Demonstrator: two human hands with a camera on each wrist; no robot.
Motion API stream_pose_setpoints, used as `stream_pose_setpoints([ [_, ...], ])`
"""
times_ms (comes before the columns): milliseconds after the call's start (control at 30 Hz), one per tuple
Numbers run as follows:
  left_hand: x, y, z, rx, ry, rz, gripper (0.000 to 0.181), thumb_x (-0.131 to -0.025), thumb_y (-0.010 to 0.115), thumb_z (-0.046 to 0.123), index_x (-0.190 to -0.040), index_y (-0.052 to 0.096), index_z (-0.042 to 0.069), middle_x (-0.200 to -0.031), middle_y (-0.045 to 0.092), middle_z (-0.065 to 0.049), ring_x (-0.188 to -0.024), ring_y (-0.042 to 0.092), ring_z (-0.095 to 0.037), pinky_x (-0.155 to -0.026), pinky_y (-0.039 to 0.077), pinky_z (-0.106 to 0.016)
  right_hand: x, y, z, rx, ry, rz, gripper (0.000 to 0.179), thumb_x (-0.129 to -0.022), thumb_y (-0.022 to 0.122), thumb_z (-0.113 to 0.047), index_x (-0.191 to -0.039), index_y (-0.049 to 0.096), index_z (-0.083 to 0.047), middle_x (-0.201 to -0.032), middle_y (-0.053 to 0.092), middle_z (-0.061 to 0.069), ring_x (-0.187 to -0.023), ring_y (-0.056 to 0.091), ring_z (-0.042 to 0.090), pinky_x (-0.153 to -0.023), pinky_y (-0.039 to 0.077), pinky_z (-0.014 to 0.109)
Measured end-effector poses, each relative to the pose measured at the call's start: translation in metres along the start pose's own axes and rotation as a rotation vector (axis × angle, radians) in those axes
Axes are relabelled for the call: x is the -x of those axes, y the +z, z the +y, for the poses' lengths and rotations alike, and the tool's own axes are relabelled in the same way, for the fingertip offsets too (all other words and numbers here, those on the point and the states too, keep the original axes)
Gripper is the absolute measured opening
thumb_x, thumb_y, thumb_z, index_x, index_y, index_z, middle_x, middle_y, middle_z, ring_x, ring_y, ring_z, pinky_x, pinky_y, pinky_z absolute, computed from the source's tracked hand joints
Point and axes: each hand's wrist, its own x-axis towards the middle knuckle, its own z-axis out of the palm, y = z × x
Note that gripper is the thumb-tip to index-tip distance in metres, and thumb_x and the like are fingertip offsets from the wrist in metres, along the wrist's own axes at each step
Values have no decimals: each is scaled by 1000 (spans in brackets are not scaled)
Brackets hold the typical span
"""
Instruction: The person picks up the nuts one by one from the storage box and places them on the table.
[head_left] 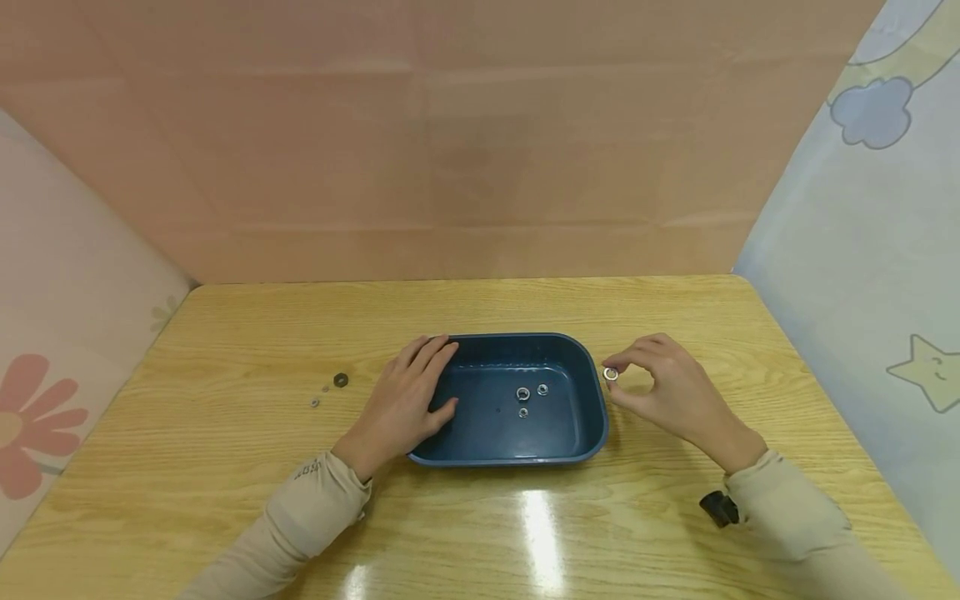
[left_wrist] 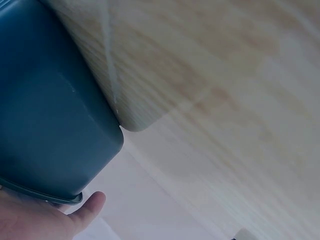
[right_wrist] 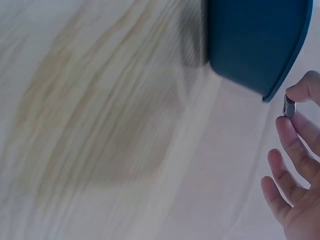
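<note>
My right hand (head_left: pixel 667 387) pinches a silver hex nut (head_left: pixel 611 374) between thumb and fingertips, just outside the right rim of a blue plastic tub (head_left: pixel 495 461). The right wrist view has the nut (right_wrist: pixel 288 106) edge-on beside the tub's rim, the other fingers spread. My left hand (head_left: pixel 401 404) rests across the tub's left rim, fingers towards the far corner and thumb over the inside. Three silver nuts lie on the tub floor: a larger nut (head_left: pixel 522 394) and two smaller ones, one nut (head_left: pixel 542 389) behind it and one nut (head_left: pixel 523 412) in front.
Left of the tub, a dark hex nut (head_left: pixel 341 380), a small silver nut (head_left: pixel 314 402) and a tiny piece (head_left: pixel 326 389) lie on the wood-grain table (head_left: pixel 225 467). A brown paper-like panel (head_left: pixel 465 167) stands behind; patterned walls flank both sides.
</note>
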Motion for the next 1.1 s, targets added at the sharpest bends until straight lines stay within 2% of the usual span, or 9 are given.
stream_pose_setpoints([
  [333, 0, 1, 0, 2, 5, 7, 74, -87, 75, 31, -150, 41, 10, -155, 41, -10, -142, 38, -35, -108, 42, -57, 10, -6, 19, 29, 91, -9, 18, -69, 78, -7, -87, 77, -11, -78, 68, -5, -86, 57, 16, -70, 48, 38],
  [600, 1, 0, 0, 11, 7, 14, 74, -87, 75, 30, -150, 41, 10, -155, 41, -11, -142, 39, -36, -108, 42, -58, 15, -6, 29, 25, 194, -94, 17, -75, 76, -10, -92, 77, -11, -83, 70, -2, -95, 59, 24, -74, 49, 46],
  [1100, 0, 1, -1, 4, 6, 8, 74, -87, 75, 30, -150, 42, 10, -156, 41, -10, -142, 38, -36, -108, 42, -57, 20, -2, 43, 6, 259, -194, 18, -78, 75, -12, -96, 77, -9, -85, 72, -1, -97, 62, 28, -79, 50, 49],
])
